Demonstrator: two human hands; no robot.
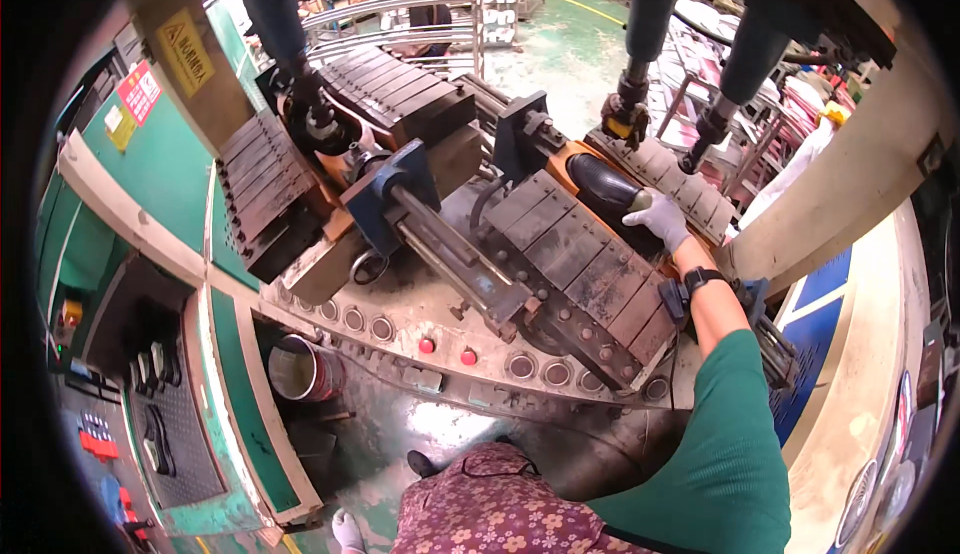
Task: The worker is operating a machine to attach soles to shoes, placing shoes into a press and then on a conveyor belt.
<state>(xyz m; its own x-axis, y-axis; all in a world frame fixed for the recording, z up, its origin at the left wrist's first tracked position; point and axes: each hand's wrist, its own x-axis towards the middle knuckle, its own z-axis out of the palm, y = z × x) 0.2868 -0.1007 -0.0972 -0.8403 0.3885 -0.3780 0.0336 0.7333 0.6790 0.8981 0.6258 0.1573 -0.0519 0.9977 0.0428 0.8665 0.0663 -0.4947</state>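
Right hand (662,220), in a white glove, is bent partway, with its thumb a little apart from the fingers. It touches the near end of a shiny black shoe (602,179). The shoe lies on the right side of a big machine, between two rows of metal plates (572,249). A black watch (703,277) is on the right wrist. The left hand (347,531), in a white glove too, is down low near the bottom edge, well apart from the shoe. From up here, you cannot tell if either hand is gripping. Two red buttons (427,345) sit on the machine's front.
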